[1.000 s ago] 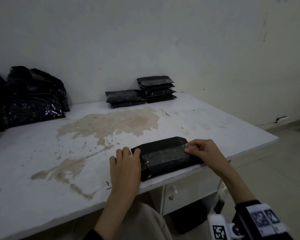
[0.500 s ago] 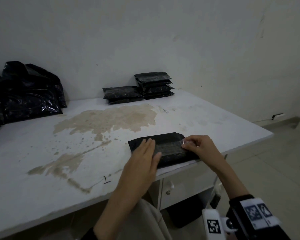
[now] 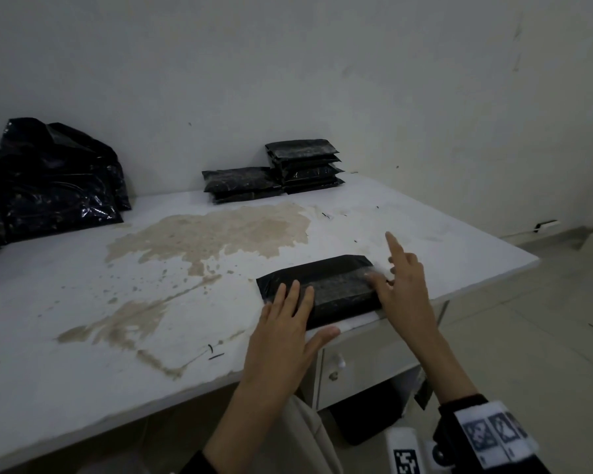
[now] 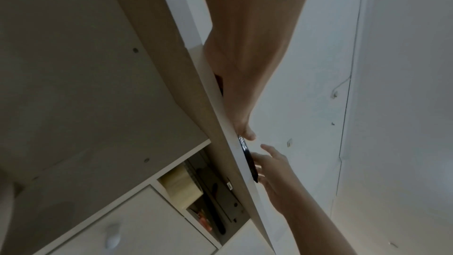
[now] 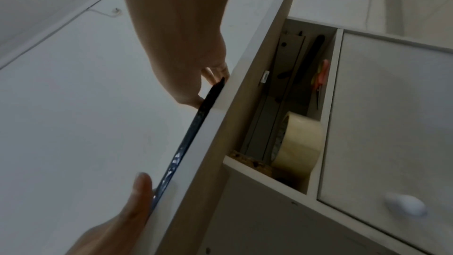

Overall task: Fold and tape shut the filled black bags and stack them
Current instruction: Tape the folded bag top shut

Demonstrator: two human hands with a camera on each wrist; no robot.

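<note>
A folded black bag (image 3: 336, 289) with a strip of clear tape across it lies flat near the table's front edge. My left hand (image 3: 290, 304) rests on its left end with straight fingers, the thumb spread along the table edge. At the right end my right hand (image 3: 392, 268) has its fingers spread and the index finger lifted; the thumb side touches the bag. From below, the bag shows as a thin dark edge (image 5: 193, 127) between my right hand (image 5: 196, 94) and the left thumb (image 5: 141, 185). Two stacks of taped bags (image 3: 303, 165) stand at the back wall.
A heap of loose black bags (image 3: 55, 179) fills the table's back left. The white tabletop (image 3: 83, 336) has a brown stain in the middle. Under the front edge an open compartment holds a roll of clear tape (image 5: 297, 144) and orange-handled scissors (image 5: 321, 77). Below it a drawer knob (image 5: 404, 205) shows.
My left hand swept right over the taped bag, then came back to its left end. The right hand stopped pinching the right end and spread its fingers.
</note>
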